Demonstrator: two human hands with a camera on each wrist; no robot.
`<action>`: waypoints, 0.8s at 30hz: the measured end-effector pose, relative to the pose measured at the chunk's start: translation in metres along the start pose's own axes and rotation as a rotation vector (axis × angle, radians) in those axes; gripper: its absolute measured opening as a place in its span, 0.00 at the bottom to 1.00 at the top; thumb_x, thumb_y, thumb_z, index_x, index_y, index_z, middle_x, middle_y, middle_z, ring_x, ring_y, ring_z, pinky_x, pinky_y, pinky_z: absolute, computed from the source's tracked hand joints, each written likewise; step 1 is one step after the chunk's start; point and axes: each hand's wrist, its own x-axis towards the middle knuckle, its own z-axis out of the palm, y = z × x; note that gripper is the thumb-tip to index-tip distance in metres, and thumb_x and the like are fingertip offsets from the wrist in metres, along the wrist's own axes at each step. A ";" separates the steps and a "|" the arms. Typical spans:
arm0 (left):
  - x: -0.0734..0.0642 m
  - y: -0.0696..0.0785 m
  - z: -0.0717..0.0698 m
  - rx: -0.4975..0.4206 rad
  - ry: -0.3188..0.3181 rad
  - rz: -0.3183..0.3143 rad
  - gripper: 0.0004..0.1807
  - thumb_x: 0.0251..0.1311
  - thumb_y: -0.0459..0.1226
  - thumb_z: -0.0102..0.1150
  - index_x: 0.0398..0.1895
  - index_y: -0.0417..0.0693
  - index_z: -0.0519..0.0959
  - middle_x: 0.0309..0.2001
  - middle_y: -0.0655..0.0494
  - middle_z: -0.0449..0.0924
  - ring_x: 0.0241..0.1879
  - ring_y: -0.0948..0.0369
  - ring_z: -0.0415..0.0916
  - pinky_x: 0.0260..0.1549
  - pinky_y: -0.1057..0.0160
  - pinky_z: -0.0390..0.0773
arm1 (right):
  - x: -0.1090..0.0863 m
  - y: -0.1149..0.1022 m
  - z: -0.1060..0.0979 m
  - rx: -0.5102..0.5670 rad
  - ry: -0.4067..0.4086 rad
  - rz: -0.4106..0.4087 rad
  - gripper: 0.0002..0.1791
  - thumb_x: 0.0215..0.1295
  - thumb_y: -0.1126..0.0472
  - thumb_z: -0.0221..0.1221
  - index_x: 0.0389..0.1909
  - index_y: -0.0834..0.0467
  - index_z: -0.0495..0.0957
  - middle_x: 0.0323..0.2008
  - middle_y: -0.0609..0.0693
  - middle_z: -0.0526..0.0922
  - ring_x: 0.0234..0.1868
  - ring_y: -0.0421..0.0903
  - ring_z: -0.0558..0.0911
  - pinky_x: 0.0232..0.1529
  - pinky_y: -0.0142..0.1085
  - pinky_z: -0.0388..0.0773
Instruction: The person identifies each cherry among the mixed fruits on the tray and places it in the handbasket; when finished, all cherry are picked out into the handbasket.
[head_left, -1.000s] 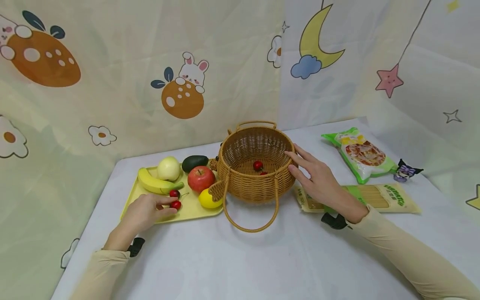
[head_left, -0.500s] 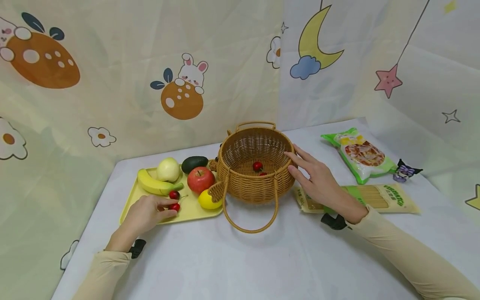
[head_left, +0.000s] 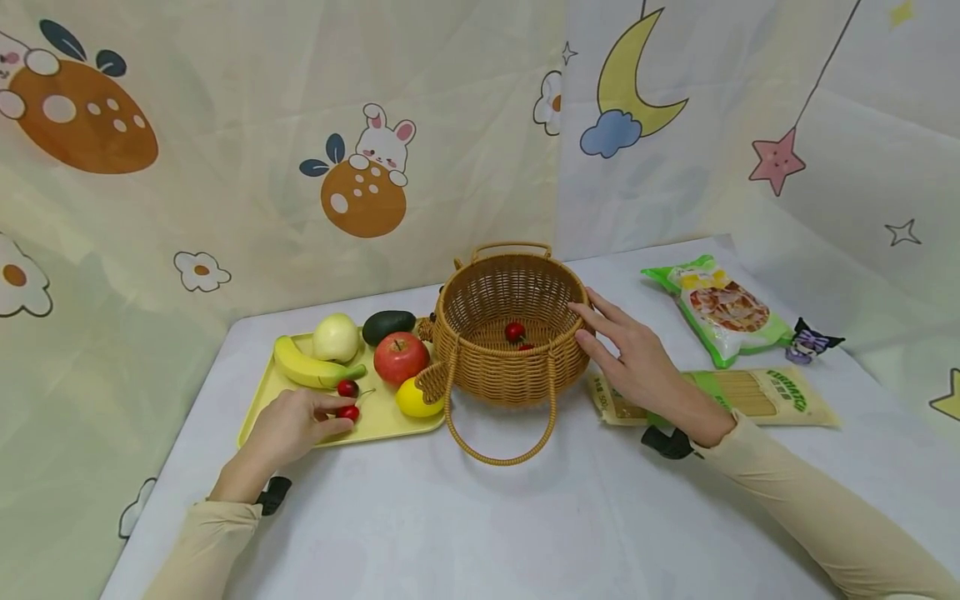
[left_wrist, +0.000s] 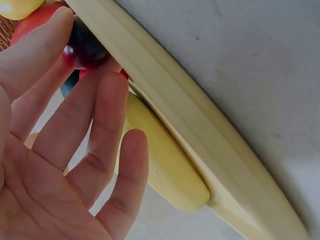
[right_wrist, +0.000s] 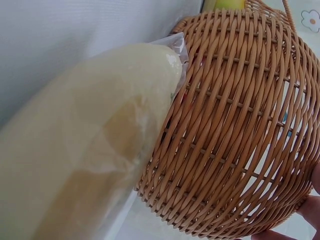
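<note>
1. Cherry: it lies at the front of the yellow tray. Your left hand pinches it between thumb and fingertips; the other fingers lie relaxed. The left wrist view shows the dark fruit at your fingertips, against the tray's rim.
2. Second cherry: just behind the first, near the banana. Whether their stems are joined cannot be told.
3. Tray contents, outward: pale round fruit, avocado, apple, lemon.
4. Wicker basket: on the bench just right of the tray, handle lying forward, red fruit inside. Your right hand rests open against its rim, fingers straight.
5. Beyond: noodle packet under your right wrist, green snack bag, small dark figure.
6. Risk, as a judgement: the cherry is small, round and smooth, so a light pinch may let it squirt out and roll off the tray. A joined stem would drag the second cherry along.
</note>
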 end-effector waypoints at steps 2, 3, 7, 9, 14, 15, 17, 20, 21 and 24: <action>0.000 0.000 0.000 0.002 0.002 0.005 0.22 0.57 0.47 0.75 0.54 0.54 0.88 0.39 0.56 0.89 0.28 0.61 0.71 0.24 0.65 0.65 | 0.000 0.000 0.000 -0.002 0.004 -0.006 0.26 0.81 0.52 0.51 0.76 0.52 0.68 0.80 0.58 0.58 0.75 0.64 0.67 0.65 0.64 0.71; 0.000 -0.001 0.000 0.004 0.004 0.012 0.21 0.57 0.47 0.75 0.54 0.53 0.88 0.39 0.56 0.89 0.28 0.62 0.71 0.24 0.65 0.65 | 0.000 0.000 0.000 -0.003 0.005 -0.008 0.26 0.81 0.52 0.51 0.76 0.52 0.68 0.80 0.58 0.58 0.75 0.64 0.67 0.64 0.63 0.71; 0.000 -0.001 -0.002 0.015 0.001 0.027 0.22 0.56 0.46 0.75 0.54 0.53 0.88 0.36 0.59 0.88 0.28 0.62 0.71 0.23 0.66 0.66 | 0.000 0.000 0.000 -0.007 0.006 -0.014 0.26 0.81 0.52 0.51 0.75 0.52 0.68 0.80 0.59 0.58 0.74 0.64 0.68 0.61 0.62 0.74; 0.000 -0.001 -0.004 0.024 0.004 0.047 0.21 0.56 0.46 0.75 0.53 0.53 0.88 0.34 0.60 0.87 0.27 0.63 0.70 0.23 0.66 0.66 | -0.001 0.000 0.000 -0.009 0.007 -0.013 0.26 0.81 0.52 0.51 0.75 0.52 0.68 0.80 0.59 0.59 0.74 0.63 0.68 0.61 0.61 0.75; -0.001 0.002 -0.017 0.045 0.004 0.100 0.20 0.55 0.45 0.76 0.52 0.55 0.89 0.30 0.64 0.84 0.27 0.64 0.70 0.24 0.67 0.67 | -0.001 0.001 0.000 -0.010 0.011 -0.011 0.26 0.81 0.52 0.51 0.75 0.53 0.69 0.80 0.58 0.59 0.75 0.63 0.68 0.62 0.61 0.74; -0.001 0.003 -0.021 0.051 0.001 0.107 0.20 0.55 0.45 0.76 0.52 0.55 0.89 0.30 0.65 0.85 0.28 0.64 0.71 0.24 0.67 0.67 | -0.001 0.001 0.000 -0.010 0.011 -0.011 0.26 0.81 0.52 0.51 0.75 0.53 0.69 0.80 0.58 0.58 0.75 0.63 0.68 0.61 0.61 0.74; -0.003 0.006 -0.032 0.061 -0.001 0.123 0.20 0.55 0.45 0.76 0.52 0.56 0.89 0.32 0.66 0.86 0.29 0.65 0.71 0.25 0.66 0.68 | -0.001 0.001 0.000 -0.009 0.010 -0.014 0.26 0.81 0.52 0.51 0.75 0.53 0.69 0.80 0.57 0.58 0.74 0.63 0.69 0.58 0.59 0.76; -0.006 0.012 -0.050 0.083 0.010 0.142 0.21 0.55 0.46 0.76 0.53 0.58 0.89 0.31 0.67 0.87 0.30 0.66 0.72 0.25 0.66 0.68 | -0.001 0.001 0.000 -0.009 0.007 -0.019 0.26 0.81 0.52 0.51 0.75 0.52 0.68 0.80 0.58 0.58 0.74 0.63 0.70 0.53 0.56 0.78; -0.006 0.015 -0.056 0.087 0.016 0.149 0.21 0.55 0.46 0.76 0.53 0.58 0.89 0.30 0.66 0.87 0.30 0.66 0.72 0.25 0.66 0.68 | -0.001 0.001 0.000 -0.007 0.006 -0.020 0.26 0.81 0.52 0.51 0.75 0.51 0.68 0.80 0.58 0.58 0.73 0.63 0.70 0.51 0.54 0.78; -0.005 0.024 -0.073 0.098 0.023 0.164 0.21 0.55 0.47 0.76 0.53 0.57 0.89 0.28 0.65 0.86 0.28 0.66 0.72 0.23 0.65 0.67 | -0.002 0.000 0.000 -0.001 0.006 -0.016 0.26 0.81 0.52 0.51 0.76 0.50 0.68 0.80 0.58 0.58 0.73 0.63 0.70 0.54 0.56 0.78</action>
